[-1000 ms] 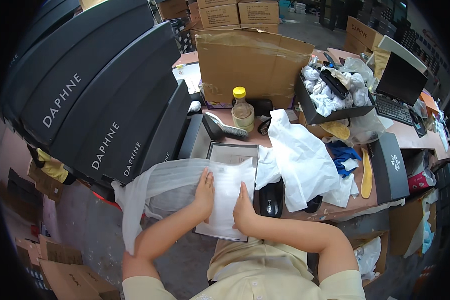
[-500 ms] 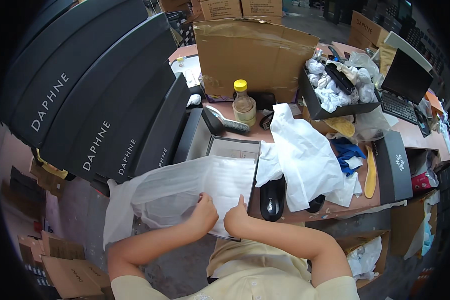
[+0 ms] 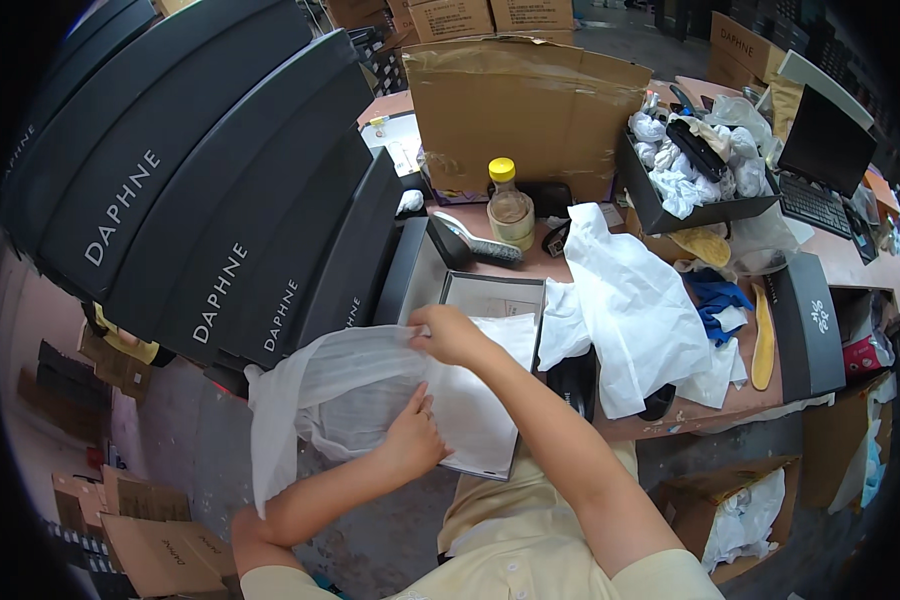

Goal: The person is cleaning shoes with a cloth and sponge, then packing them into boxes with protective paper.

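A thin, translucent sheet of white tissue paper (image 3: pixel 355 375) hangs over the left side of an open shoe box (image 3: pixel 470 290) lined with white paper. My right hand (image 3: pixel 450 337) is closed on the sheet's upper edge, over the middle of the box. Lower down, my left hand (image 3: pixel 415 440) has its fingers bent together at the sheet's near edge, by the box's front left part. The paper's far left end droops past the box. Just right of the box, a black shoe (image 3: pixel 572 382) lies partly under a large white sheet of paper (image 3: pixel 625 320).
Large black shoe boxes (image 3: pixel 220 200) stand stacked at the left. Behind the open box are a brush (image 3: pixel 485 250) and a yellow-capped bottle (image 3: pixel 510 210). A black box of crumpled paper (image 3: pixel 695 205) sits back right, near a yellow insole (image 3: pixel 762 340).
My right hand has moved up and left from the box's near part to the sheet's upper edge. The tissue paper has bunched and lifted there. My left hand stays low.
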`<state>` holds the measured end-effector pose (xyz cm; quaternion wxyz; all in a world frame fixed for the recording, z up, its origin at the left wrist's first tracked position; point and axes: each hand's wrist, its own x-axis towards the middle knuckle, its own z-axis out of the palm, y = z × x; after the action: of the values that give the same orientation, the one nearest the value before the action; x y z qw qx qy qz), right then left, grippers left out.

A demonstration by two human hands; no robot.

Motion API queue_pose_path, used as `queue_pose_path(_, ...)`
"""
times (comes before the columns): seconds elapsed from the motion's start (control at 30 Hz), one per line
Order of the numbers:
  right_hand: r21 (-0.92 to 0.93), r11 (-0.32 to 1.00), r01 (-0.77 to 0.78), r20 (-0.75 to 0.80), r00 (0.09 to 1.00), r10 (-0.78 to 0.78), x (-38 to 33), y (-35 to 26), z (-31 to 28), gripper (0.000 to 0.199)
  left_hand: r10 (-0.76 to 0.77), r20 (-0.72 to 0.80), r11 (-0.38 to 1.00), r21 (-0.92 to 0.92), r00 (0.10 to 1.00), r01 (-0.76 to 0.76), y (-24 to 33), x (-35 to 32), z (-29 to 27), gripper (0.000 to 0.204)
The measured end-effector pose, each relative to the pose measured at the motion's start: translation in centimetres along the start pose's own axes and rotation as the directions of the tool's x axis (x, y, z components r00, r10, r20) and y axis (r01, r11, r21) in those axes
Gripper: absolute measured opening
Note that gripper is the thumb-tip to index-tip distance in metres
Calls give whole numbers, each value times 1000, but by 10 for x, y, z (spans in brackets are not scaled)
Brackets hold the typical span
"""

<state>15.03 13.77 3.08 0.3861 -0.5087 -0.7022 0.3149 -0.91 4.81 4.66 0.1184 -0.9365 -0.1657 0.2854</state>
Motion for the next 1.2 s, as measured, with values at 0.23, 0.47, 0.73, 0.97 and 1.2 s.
queue_pose_path(0.23, -80, 995, -61, -320, 947, 32, 31, 35, -10, 12, -16, -24, 998, -68, 1000, 14, 23, -25, -21, 85)
queue_pose_path(0.47, -394, 900, -187, -325, 944, 54, -5, -11, -3, 12, -182, -193, 828, -559, 964, 45, 34, -18, -9, 43)
queue_pose_path(0.73, -628, 767, 135, 554, 770, 318, -124, -15, 9, 23, -74, -287, 997, -41, 955, 65, -17, 1, -14, 22)
queue_pose_path(0.97, -627, 756, 187, 634, 687, 356, -141, -21, 17, 25, -126, 27, 981, 155, 992, 120, -26, 10, -10, 61)
queue_pose_path(1.2, -610, 766, 205, 688, 616, 383, -136, -22, 11, 24, -5, -87, 990, 139, 996, 18, -32, 13, -17, 47)
